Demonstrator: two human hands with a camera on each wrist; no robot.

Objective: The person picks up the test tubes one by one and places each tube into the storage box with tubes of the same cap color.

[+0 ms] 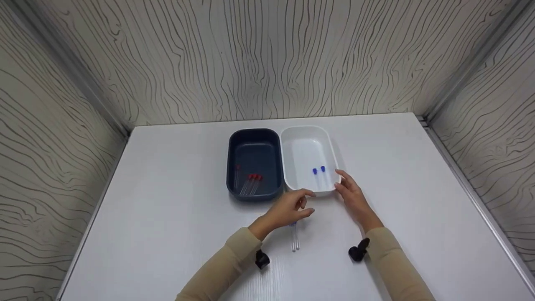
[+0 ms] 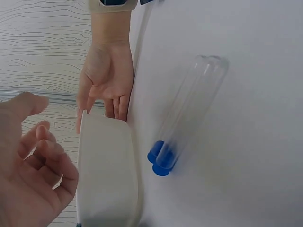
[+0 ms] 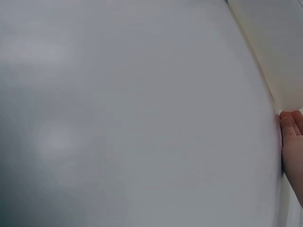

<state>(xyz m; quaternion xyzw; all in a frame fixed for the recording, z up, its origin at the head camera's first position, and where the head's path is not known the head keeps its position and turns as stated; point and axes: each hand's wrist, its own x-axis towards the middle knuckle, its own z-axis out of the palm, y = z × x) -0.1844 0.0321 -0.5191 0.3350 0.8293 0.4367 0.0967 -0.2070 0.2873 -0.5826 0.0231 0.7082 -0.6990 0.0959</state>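
The white tray (image 1: 301, 152), two blue-capped test tubes (image 1: 315, 173) inside, stands on the tabletop (image 1: 167, 200), its near right corner gripped by the right hand (image 1: 354, 198). The left hand (image 1: 289, 208), fingers loosely bent around nothing, is above two loose tubes (image 2: 189, 113); alongside, a navy tray (image 1: 255, 154) contains red-capped tubes (image 1: 251, 177).

White tabletop (image 1: 167, 200), smooth, glossy in patches. Dark blue tray (image 1: 228, 167) and white tray (image 1: 282, 156) stand side by side on it; rims seem to touch, seam hard to read. Nearer the wearer, two clear blue-capped tubes (image 2: 189, 109) lie together, caps toward white tray.
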